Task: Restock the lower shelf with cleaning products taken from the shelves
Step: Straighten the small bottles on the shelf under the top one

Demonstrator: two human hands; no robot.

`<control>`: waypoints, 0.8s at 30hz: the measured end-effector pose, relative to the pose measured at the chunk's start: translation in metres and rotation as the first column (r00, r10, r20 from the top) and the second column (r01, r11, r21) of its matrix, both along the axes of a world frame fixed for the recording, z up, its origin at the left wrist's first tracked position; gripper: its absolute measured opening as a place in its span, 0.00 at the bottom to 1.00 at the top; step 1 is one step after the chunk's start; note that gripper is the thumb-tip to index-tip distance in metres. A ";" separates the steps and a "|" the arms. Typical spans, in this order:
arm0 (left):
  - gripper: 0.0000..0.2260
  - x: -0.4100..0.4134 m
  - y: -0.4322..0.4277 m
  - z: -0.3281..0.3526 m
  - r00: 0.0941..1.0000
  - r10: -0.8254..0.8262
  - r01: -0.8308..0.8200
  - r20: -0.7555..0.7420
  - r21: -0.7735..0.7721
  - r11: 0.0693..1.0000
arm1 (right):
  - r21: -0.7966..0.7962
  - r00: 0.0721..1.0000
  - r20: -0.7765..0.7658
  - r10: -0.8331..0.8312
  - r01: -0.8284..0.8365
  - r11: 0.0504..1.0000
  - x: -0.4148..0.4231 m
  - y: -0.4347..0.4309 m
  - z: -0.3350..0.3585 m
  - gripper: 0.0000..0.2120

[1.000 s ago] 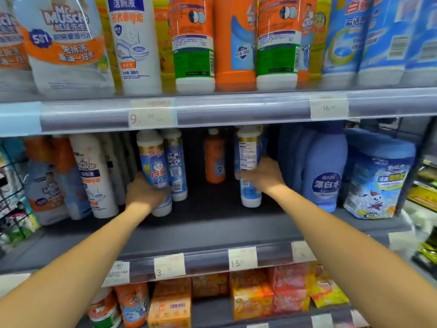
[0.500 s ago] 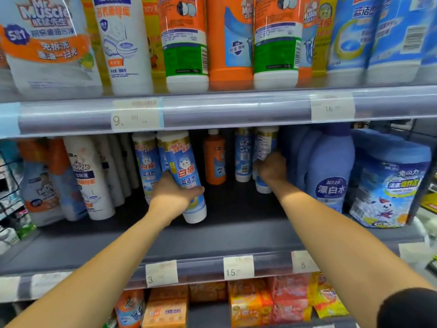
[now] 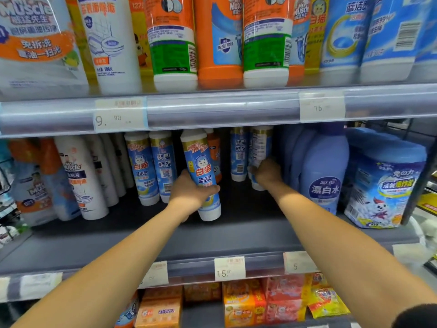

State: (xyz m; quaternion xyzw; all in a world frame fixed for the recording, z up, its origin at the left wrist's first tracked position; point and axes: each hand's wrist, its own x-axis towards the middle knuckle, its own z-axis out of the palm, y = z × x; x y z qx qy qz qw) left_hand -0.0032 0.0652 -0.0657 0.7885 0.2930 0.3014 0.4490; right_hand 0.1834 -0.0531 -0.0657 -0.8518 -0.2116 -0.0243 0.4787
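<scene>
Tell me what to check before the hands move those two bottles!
1. The left hand grips the cat bottle: ok.
2. The cat bottle stands straight: not ok, it leans.
3. The right hand holds the back bottle: ok.
4. The back bottle's cap is tight: cannot tell, the price rail hides it.
5. There is bare shelf in front for setting down: ok.

Above the left hand (image 3: pixel 191 192) hangs a paper price tag reading 9.90 (image 3: pixel 119 117). Above and to the right of the right hand (image 3: pixel 267 172) is a tag marked 16 (image 3: pixel 321 107). Below both hands, two more tags read 15.00 (image 3: pixel 229 268) and 5 (image 3: pixel 298 262). Under those lie orange boxes (image 3: pixel 158 311), red packets (image 3: pixel 281 297) and a yellow sachet (image 3: pixel 327 301). A wire rack (image 3: pixel 4 171) stands far to the left of the left hand.
</scene>
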 end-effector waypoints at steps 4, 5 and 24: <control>0.28 0.024 -0.006 -0.001 0.999 -0.046 0.046 0.012 -0.019 0.999 | -0.409 0.979 -0.060 0.194 -0.202 0.890 -0.051 -0.040 -0.004 0.25; 0.28 0.031 -0.007 -0.001 0.998 -0.059 0.060 0.022 -0.027 0.998 | -0.489 0.975 -0.028 0.220 -0.205 0.848 -0.064 -0.055 -0.007 0.27; 0.32 0.133 -0.019 -0.005 0.997 -0.035 0.034 0.068 0.015 0.999 | -0.670 0.836 0.414 0.359 0.013 0.743 -0.111 -0.159 -0.072 0.40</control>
